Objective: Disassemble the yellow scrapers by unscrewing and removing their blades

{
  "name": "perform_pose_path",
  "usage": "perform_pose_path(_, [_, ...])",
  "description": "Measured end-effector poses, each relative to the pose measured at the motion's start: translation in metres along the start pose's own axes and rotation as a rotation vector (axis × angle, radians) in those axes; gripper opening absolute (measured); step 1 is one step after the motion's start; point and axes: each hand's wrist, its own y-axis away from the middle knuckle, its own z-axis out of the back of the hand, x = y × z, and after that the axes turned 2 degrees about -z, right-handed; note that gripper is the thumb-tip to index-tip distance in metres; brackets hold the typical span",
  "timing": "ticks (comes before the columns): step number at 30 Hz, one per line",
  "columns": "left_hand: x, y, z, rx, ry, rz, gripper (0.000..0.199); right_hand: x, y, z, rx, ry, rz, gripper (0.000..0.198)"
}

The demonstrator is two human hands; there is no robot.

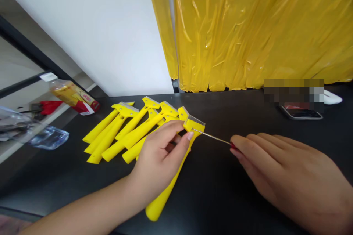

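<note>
A yellow scraper point(168, 191) with a long handle and a metal blade slants across the middle of the black table. My left hand point(162, 154) is closed around its neck, thumb and fingers just below the head. In my right hand point(275, 169) is a screwdriver point(212, 137), its red handle mostly hidden by the fingers. The thin metal shaft points left, and its tip meets a screw on the scraper's head. Several more yellow scrapers point(110, 132) lie heaped to the left, partly behind my left hand.
Behind the heap, a drink bottle point(73, 93) leans at the table's left edge. Clear plastic packaging point(49, 136) sits at far left. A phone point(302, 113) lies at back right, near a white object point(332, 97). A white panel point(110, 33) and yellow plastic sheeting point(248, 29) border the table's back.
</note>
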Motion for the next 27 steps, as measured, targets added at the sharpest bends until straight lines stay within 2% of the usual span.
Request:
perform_pose_path(4, [-0.001,0.001,-0.001,-0.045,-0.033,-0.059,0.010,0.000,0.003,-0.001,-0.005,-0.070,-0.021,0.011])
perform_pose_path(6, [0.000,0.002,-0.001,-0.061,-0.040,-0.074,0.007,0.001,0.002,-0.001,0.031,-0.200,-0.084,0.014])
perform_pose_path(8, [0.000,0.002,-0.002,-0.070,-0.052,-0.088,0.006,0.002,-0.001,0.000,0.150,-0.469,-0.249,0.025])
perform_pose_path(11, [0.003,0.001,-0.002,-0.080,-0.076,-0.110,0.008,0.004,-0.006,0.000,0.422,-1.003,-0.598,0.052])
perform_pose_path(13, [0.005,0.001,-0.003,-0.081,-0.094,-0.103,0.010,0.004,-0.007,-0.002,0.504,-1.189,-0.731,0.058])
perform_pose_path(14, [0.006,0.001,-0.003,-0.082,-0.101,-0.096,0.010,0.004,-0.007,-0.004,0.495,-1.184,-0.742,0.055])
perform_pose_path(16, [0.008,0.001,-0.003,-0.086,-0.109,-0.086,0.011,0.002,-0.004,-0.007,0.401,-0.992,-0.656,0.038])
perform_pose_path(19, [0.008,0.002,-0.004,-0.077,-0.106,-0.078,0.012,-0.002,-0.001,-0.008,0.164,-0.510,-0.317,0.016])
perform_pose_path(21, [0.007,0.004,-0.005,-0.060,-0.097,-0.075,0.012,-0.004,-0.002,-0.004,0.032,-0.249,-0.115,0.015])
perform_pose_path(22, [0.007,0.004,-0.005,-0.051,-0.092,-0.077,0.012,-0.004,-0.003,-0.001,-0.006,-0.172,-0.060,0.017])
perform_pose_path(24, [0.006,0.005,-0.006,-0.033,-0.089,-0.081,0.012,-0.002,-0.004,0.003,-0.009,-0.178,-0.068,0.022])
perform_pose_path(25, [0.006,0.006,-0.007,-0.026,-0.090,-0.079,0.012,0.000,-0.005,0.005,0.038,-0.269,-0.132,0.026])
perform_pose_path(27, [0.006,0.006,-0.007,-0.020,-0.088,-0.068,0.013,0.003,-0.008,0.006,0.193,-0.580,-0.363,0.037])
